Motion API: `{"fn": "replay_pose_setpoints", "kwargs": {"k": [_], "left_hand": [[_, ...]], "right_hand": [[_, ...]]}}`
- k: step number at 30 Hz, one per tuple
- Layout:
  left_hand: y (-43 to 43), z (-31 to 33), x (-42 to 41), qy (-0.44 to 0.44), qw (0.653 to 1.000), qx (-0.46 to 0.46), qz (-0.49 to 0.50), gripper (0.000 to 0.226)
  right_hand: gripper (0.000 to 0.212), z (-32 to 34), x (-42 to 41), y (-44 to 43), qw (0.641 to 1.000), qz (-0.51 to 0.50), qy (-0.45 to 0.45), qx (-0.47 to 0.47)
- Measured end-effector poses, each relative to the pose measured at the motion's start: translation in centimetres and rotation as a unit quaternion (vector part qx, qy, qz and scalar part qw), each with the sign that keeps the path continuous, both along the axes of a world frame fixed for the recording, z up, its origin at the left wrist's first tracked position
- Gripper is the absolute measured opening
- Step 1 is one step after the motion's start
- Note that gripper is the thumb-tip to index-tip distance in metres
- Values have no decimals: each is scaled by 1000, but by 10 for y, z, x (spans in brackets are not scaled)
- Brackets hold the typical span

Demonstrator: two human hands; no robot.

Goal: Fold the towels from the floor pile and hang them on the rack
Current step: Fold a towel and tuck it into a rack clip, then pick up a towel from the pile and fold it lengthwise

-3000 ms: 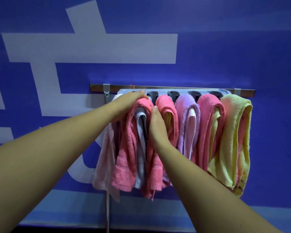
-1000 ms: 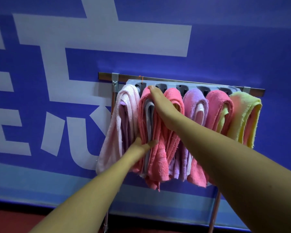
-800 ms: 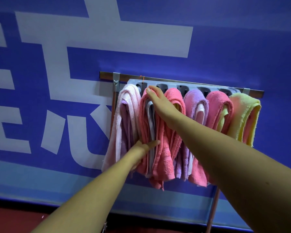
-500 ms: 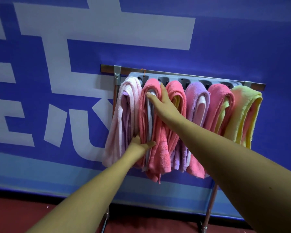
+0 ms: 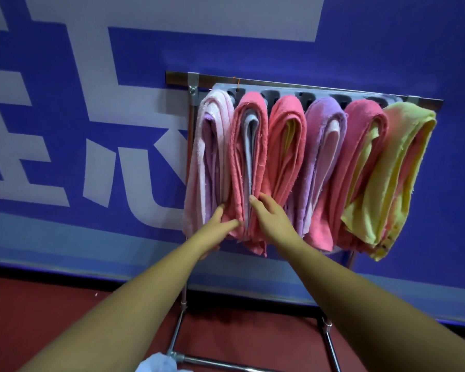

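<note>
A metal rack [image 5: 320, 88] against the blue wall carries several folded towels side by side. From the left hang a pale pink one [image 5: 212, 146], a pink towel [image 5: 249, 146] with a grey layer inside, a coral one [image 5: 287, 146], a purple one [image 5: 322, 146], another pink one [image 5: 360, 157] and a yellow one [image 5: 397, 170]. My left hand [image 5: 216, 228] pinches the lower left edge of the pink towel, thumb tucked into the gap beside the pale pink one. My right hand [image 5: 270, 218] rests with straight fingers on that towel's lower right side.
The rack's metal legs [image 5: 179, 320] and a base bar [image 5: 226, 362] stand on the red floor [image 5: 51, 318] below my arms. A bit of pale blue cloth [image 5: 156, 363] shows at the bottom edge. The wall behind is blue with big white characters.
My right hand slid from the top of the pink towel down to its lower end. My left hand stayed low and closed on the towel's edge. The view tilted down, showing floor and rack legs.
</note>
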State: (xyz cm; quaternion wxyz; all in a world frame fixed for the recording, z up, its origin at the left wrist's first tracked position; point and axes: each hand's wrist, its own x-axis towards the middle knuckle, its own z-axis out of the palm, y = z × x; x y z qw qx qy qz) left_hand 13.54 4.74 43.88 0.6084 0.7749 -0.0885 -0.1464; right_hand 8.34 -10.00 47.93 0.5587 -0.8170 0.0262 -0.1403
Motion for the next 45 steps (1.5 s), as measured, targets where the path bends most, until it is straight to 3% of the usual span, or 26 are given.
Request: {"fn": "replay_pose_setpoints", "kwargs": {"k": [2, 5, 8, 11, 13, 16, 20, 23, 27, 29, 34, 36, 38, 39, 41, 45], "left_hand": [[12, -21, -7, 7, 1000, 7, 2, 74], [38, -67, -19, 53, 994, 92, 9, 76], [71, -116, -22, 62, 981, 184, 28, 48], [98, -150, -31, 23, 967, 253, 20, 22], [114, -174, -38, 10, 956, 294, 15, 17], [138, -219, -50, 22, 945, 327, -8, 12], [168, -284, -64, 54, 929, 363, -38, 4], [189, -332, -70, 80, 906, 406, -88, 11], [209, -397, -80, 117, 899, 413, -84, 16], [217, -429, -93, 150, 884, 429, -110, 12], [230, -490, -123, 245, 868, 424, -76, 57], [232, -507, -135, 299, 856, 420, -47, 72], [234, -522, -142, 315, 861, 397, -44, 82], [235, -530, -145, 309, 863, 398, -41, 78], [233, -537, -147, 289, 871, 394, -38, 58], [226, -515, -137, 310, 925, 219, 25, 16]], "right_hand": [[35, -22, -4, 6, 1000, -6, 11, 3], [33, -73, -12, 17, 996, 10, 66, -60], [29, -122, -22, 25, 985, 13, 125, -115], [29, -162, -30, 38, 970, 43, 183, -154], [28, -189, -34, 46, 960, 62, 214, -168], [45, -237, -40, 61, 949, 81, 251, -172], [41, -307, -48, 81, 932, 97, 301, -179], [33, -355, -51, 94, 919, 118, 330, -181], [28, -419, -57, 116, 896, 164, 367, -187], [37, -451, -61, 131, 883, 184, 391, -184], [38, -525, -80, 172, 862, 209, 430, -171], [31, -542, -89, 188, 855, 224, 446, -139], [7, -556, -100, 203, 855, 220, 468, -44], [15, -567, -104, 209, 859, 212, 466, -1], [26, -578, -114, 220, 846, 178, 492, 98], [30, -569, -119, 221, 745, 118, 555, 351]]}}
